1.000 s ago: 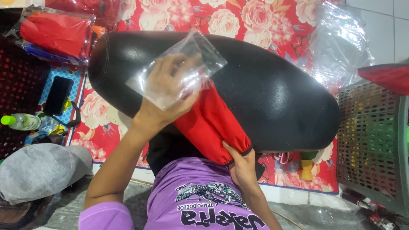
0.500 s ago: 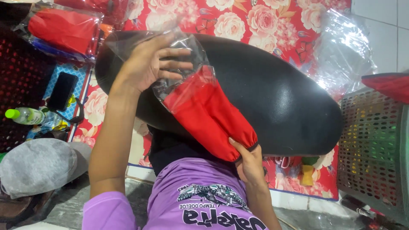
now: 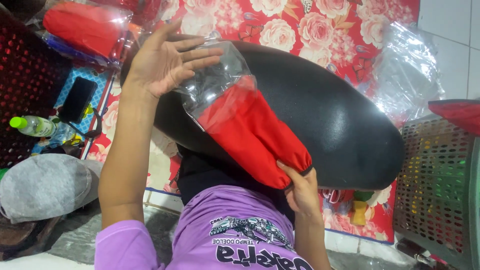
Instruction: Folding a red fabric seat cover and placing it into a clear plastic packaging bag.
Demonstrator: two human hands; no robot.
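A red fabric sleeve with an elastic cuff (image 3: 250,135) lies across a black padded oval surface (image 3: 340,120), its upper end pushed into a clear plastic bag (image 3: 215,80). My left hand (image 3: 162,60) is flat, fingers spread, resting against the bag's far end. My right hand (image 3: 300,192) grips the sleeve's cuffed lower end, close to my purple shirt.
A green perforated basket (image 3: 440,185) stands at the right, with loose clear bags (image 3: 407,75) above it. At the upper left lie bagged red items (image 3: 85,25). A dark red basket (image 3: 20,75), a phone (image 3: 77,97), a green-capped bottle (image 3: 32,125) and a grey cap (image 3: 45,185) are on the left. A red floral mat (image 3: 300,25) lies underneath.
The red sleeve has gone further into the clear bag. My left hand let go of the bag and flattened against its end, shifting up and left.
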